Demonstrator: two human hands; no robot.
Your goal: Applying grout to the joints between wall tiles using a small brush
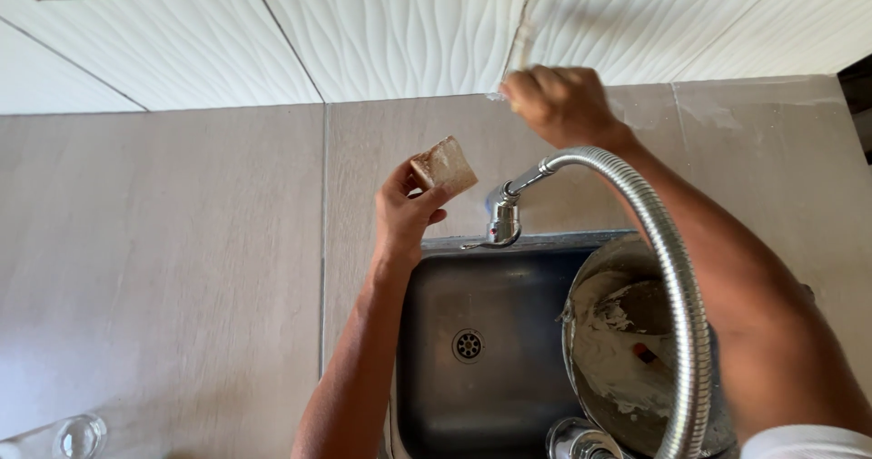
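2 hands up at the wall: left hand (405,212) pinching a small tan block (445,165) by its lower edges, fingers curled shut around it. Looking light, stiff, gritty, easy to grip. Right hand (556,103) fisted at the tile joint (521,37), closing on something pale, blurred. Sitting below: bucket (595,282) in sink (454,286).

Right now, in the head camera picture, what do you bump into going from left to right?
Glass object → left hand holding a small tan block → tap base → right hand at the wall → bucket with white paste.
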